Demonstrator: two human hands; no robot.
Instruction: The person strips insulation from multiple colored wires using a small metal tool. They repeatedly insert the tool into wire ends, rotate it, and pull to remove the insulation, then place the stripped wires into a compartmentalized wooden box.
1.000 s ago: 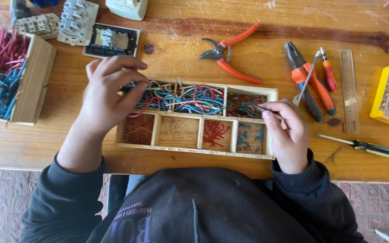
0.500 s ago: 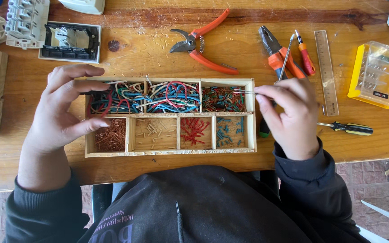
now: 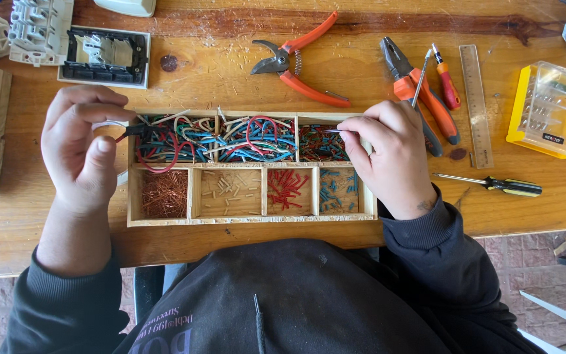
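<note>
The left hand (image 3: 83, 154) is curled at the left end of the wooden tray (image 3: 250, 219), thumb and fingers pinching a short dark-tipped wire piece (image 3: 132, 130) just above the top-left compartment; what looks like a pale strand loops from the fingers. The grip is fine and raised, the kind that keeps one strand apart from the tangle below. The right hand (image 3: 391, 157) is closed over the top-right compartment, fingertips clamped on thin metal tweezers (image 3: 335, 131) whose tips point left, toward the left hand's wire; a tool that slim suits bits too small for fingers.

The tray lies straight in front of the person, between both forearms, so either hand reaches any cell. Its top row holds long tangled wires (image 3: 224, 139) in red, blue, green and white; the bottom row holds sorted scraps: bare copper strands (image 3: 164, 194), pale sleeve bits (image 3: 230, 190), red bits (image 3: 288, 189) and blue bits (image 3: 337, 190), each kind in its own cell.

Beyond the tray, on the wooden surface (image 3: 532, 216), tools lie within the right hand's reach: orange-handled cutters (image 3: 299, 62), pliers (image 3: 420, 92), a small orange screwdriver (image 3: 447, 82), a ruler (image 3: 476, 101), a black and yellow screwdriver (image 3: 492, 185) and a yellow bit case (image 3: 548, 108). A dismantled socket plate (image 3: 106, 58) sits at the upper left.
</note>
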